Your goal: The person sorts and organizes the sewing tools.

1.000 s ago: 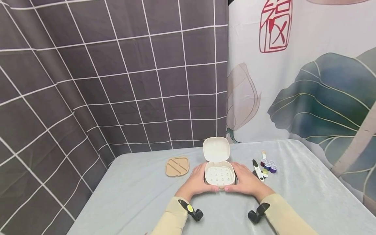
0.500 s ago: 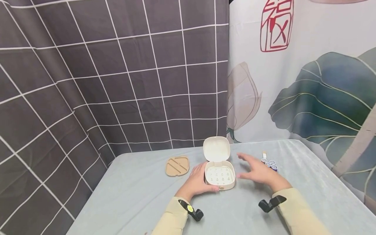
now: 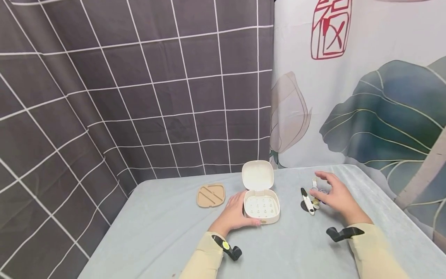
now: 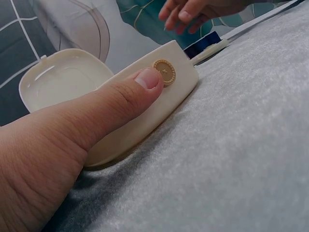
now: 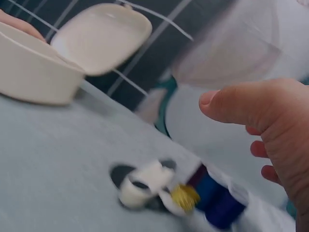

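A cream box (image 3: 273, 219) sits on the table with its hinged lid (image 3: 258, 175) tipped back. Its inside floor has rows of small pegs. My left hand (image 3: 231, 216) grips the box's left side, thumb along the front beside a tan round clasp (image 4: 165, 73); the other fingers are partly hidden. My right hand (image 3: 340, 198) hovers at the right with fingers spread and holds nothing. Below it lie thread spools (image 5: 224, 208), partly covered by the hand in the head view. Beside them are white-and-black thread snips (image 3: 307, 202) and a small yellow item (image 5: 185, 197).
A tan divided tray (image 3: 210, 195) lies left of the box. Under the snips is a dark flat disc (image 3: 304, 206). A grey cloth covers the table (image 3: 156, 224); a dark checked curtain (image 3: 174, 97) and a printed one (image 3: 296, 38) hang behind.
My right hand has let go of the box's right side and moved right, over the spools. The left hand stays on the box, which has not visibly moved.
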A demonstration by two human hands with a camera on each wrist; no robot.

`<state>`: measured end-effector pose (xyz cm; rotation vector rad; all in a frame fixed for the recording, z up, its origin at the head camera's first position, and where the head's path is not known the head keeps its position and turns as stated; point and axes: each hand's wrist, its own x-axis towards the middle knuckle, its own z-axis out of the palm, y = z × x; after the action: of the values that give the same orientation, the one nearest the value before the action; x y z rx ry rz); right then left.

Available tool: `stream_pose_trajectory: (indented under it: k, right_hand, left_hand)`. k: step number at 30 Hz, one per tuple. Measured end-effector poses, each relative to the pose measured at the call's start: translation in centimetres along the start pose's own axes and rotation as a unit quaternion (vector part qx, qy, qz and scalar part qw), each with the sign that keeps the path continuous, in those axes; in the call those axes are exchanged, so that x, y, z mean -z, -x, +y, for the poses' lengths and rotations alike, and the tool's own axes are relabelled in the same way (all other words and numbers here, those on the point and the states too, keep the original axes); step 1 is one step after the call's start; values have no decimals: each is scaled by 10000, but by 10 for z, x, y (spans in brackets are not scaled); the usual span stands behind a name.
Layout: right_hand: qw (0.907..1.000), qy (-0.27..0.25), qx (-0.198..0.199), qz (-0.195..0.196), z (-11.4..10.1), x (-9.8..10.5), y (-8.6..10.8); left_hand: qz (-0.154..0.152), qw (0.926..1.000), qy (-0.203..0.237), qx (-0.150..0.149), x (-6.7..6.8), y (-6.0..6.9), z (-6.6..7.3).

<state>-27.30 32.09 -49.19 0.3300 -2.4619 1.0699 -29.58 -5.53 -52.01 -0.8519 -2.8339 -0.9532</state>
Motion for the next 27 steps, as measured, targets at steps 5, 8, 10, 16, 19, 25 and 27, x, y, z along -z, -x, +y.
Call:
stream_pose_trajectory:
  k: [5,8,10,16,19,25,27]
  right_hand:
    - [9993,57,-356,119,18,4,9]
    - [9966,-4,-822,-74,23,5,14]
    - [9947,-61,-1004,-193,26,5,16]
    - [9959,-2,-898,-140,30,2,18]
    - [9960,107,-864,-175,32,2,20]
    - [9948,360,-884,-360,35,2,20]
    - [9940,431,-930,-392,34,2,20]
  left_hand:
    - [21,10000,-20,-41,1,-2,0]
    - [4,10000,-54,-59,1,-2,-1]
    - [-14,10000,-28,-47,0,-2,-1]
    - [-21,10000,-26,10,0,-3,-2]
    - [-22,10000,-57,-4,0,-2,-3]
    - [-26,10000,-47,-18,0,-1,-1]
    - [-31,10000,-55,-6,0,-1,0]
